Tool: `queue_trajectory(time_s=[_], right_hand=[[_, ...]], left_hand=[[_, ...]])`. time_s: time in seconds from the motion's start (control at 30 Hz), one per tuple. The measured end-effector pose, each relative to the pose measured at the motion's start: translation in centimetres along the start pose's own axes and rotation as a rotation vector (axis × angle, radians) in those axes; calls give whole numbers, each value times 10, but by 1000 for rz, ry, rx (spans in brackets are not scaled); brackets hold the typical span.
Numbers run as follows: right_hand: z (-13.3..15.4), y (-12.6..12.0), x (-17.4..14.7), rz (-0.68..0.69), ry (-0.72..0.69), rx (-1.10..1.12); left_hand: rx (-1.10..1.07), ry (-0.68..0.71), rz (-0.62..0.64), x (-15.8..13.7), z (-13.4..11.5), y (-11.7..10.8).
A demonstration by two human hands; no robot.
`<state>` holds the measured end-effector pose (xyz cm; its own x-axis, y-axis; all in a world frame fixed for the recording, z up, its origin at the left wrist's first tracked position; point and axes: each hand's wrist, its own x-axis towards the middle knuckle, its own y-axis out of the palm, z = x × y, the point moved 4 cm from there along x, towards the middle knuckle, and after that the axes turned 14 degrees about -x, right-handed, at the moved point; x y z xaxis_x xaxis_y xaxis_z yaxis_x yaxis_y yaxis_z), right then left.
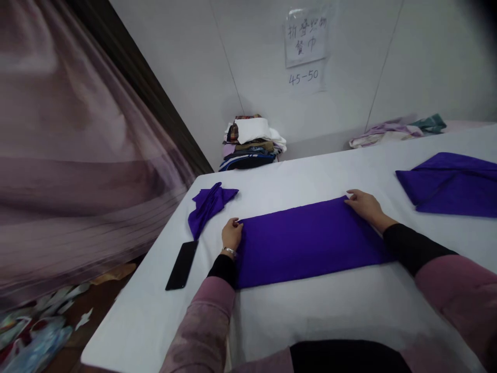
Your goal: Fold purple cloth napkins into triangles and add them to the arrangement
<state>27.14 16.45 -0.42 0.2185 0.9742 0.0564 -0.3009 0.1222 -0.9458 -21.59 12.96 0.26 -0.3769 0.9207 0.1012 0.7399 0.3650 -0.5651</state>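
A purple cloth napkin (306, 246) lies flat on the white table in front of me, folded into a long rectangle. My left hand (232, 234) pinches its far left corner, a bracelet showing at the wrist. At the far right corner, my right hand (364, 205) has thumb and fingers closed on the edge. The forearm on that side covers part of the napkin's right end. Left of my left hand rests a folded purple napkin (209, 207) shaped in pleats with pointed ends.
A black phone (181, 266) lies near the table's left edge. Another purple cloth (458, 185) spreads at the right. Stacked clothes (254, 142) and a loose cloth heap (396, 129) sit by the wall, under a handwritten sign (306, 39). A pink curtain (77, 129) hangs at left.
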Motion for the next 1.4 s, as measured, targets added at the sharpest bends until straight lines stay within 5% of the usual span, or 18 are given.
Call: queue_trajectory(time_s=[0.67,1.4], right_hand=[[-25,12,18,70,-3,21],[-3,9,14,81,-76,-142]], left_hand=[[-66,-57,-64,-7,0,-1],[100,1,-76,-12,-8,-13]])
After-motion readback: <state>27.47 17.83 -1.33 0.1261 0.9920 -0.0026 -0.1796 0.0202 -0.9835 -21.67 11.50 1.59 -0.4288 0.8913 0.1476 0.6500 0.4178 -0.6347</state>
